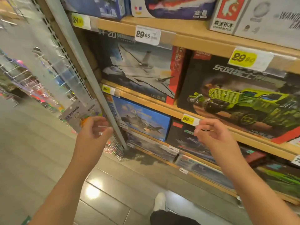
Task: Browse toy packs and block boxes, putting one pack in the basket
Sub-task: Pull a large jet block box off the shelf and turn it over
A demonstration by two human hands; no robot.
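Wooden shelves (178, 111) hold block boxes. A grey jet box (139, 69) and a black box with a green truck (240, 98) stand on the middle shelf. Below them sit a blue jet box (142, 117) and a dark box (183, 138). My left hand (95, 129) hovers at the shelf's left post, fingers loosely curled, holding nothing. My right hand (212, 133) is raised in front of the dark box, fingers loosely curled and empty. Just above my left hand hangs a grey keychain pack (76, 114). No basket is in view.
A pegboard side panel (53, 51) with wire hooks and hanging toy packs runs along the left. More boxes fill the top shelf (175, 8) and the lowest shelves (203, 166). Tiled floor (113, 184) and my white shoe (159, 201) lie below.
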